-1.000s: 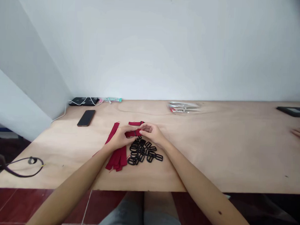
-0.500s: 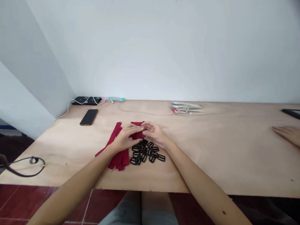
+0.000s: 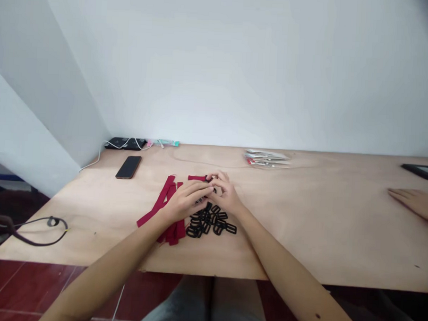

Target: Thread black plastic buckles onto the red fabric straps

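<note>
Both of my hands meet above a heap of black plastic buckles [image 3: 204, 221] on the wooden table. My left hand [image 3: 189, 197] has its fingers bent in toward my right hand [image 3: 225, 191], whose fingers are pinched together. Between the fingertips a black buckle [image 3: 214, 190] shows in part. A short red strap piece [image 3: 196, 178] sticks out behind my left fingers; which hand grips it is hidden. Several red straps [image 3: 157, 207] lie left of the buckles, partly under my left wrist.
A phone [image 3: 128, 167] lies at the left, with black boxes [image 3: 125, 143] and a white cable behind. Flat packets [image 3: 266, 158] lie by the wall. Another person's hand [image 3: 414, 202] rests at the right, near a dark device [image 3: 422, 171]. A black cable [image 3: 36, 243] loops at left.
My hands have closed in on each other and shifted slightly right. Less of the red strap shows between them. The view has tilted slightly.
</note>
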A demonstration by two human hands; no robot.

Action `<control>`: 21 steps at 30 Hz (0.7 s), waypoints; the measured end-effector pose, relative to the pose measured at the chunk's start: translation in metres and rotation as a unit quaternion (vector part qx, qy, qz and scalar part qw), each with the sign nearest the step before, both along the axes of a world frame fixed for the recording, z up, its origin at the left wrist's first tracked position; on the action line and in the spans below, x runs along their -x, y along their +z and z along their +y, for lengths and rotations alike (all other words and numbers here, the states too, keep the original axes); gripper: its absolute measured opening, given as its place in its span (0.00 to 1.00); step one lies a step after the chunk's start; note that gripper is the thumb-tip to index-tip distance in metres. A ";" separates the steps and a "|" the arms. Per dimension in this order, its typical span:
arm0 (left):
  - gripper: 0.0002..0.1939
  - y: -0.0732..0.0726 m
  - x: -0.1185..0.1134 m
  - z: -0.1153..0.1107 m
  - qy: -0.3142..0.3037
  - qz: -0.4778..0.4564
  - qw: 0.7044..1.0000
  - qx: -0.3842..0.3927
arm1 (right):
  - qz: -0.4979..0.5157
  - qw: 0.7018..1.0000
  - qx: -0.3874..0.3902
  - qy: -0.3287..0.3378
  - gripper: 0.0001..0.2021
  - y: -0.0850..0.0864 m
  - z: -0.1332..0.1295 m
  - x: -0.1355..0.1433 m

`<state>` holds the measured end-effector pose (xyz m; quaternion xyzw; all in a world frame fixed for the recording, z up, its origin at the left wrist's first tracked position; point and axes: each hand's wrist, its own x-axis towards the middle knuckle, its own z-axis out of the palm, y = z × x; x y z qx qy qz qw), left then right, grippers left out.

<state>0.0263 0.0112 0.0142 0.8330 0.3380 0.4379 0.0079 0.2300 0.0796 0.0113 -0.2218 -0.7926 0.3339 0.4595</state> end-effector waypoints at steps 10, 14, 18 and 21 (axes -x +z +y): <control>0.18 0.007 0.045 0.000 0.083 0.040 0.987 0.133 | -0.098 0.994 0.009 -0.051 0.10 -0.017 0.013 -0.005; 0.24 0.000 0.066 -0.006 0.082 0.129 0.975 0.159 | -0.122 0.992 0.004 -0.020 0.09 -0.019 0.007 0.001; 0.23 0.000 0.054 -0.001 0.050 0.140 0.979 0.138 | -0.100 0.995 0.004 -0.008 0.08 -0.017 0.002 0.014; 0.13 -0.001 0.039 0.010 0.013 0.092 0.981 0.171 | -0.092 0.995 0.023 0.010 0.10 -0.015 0.000 0.019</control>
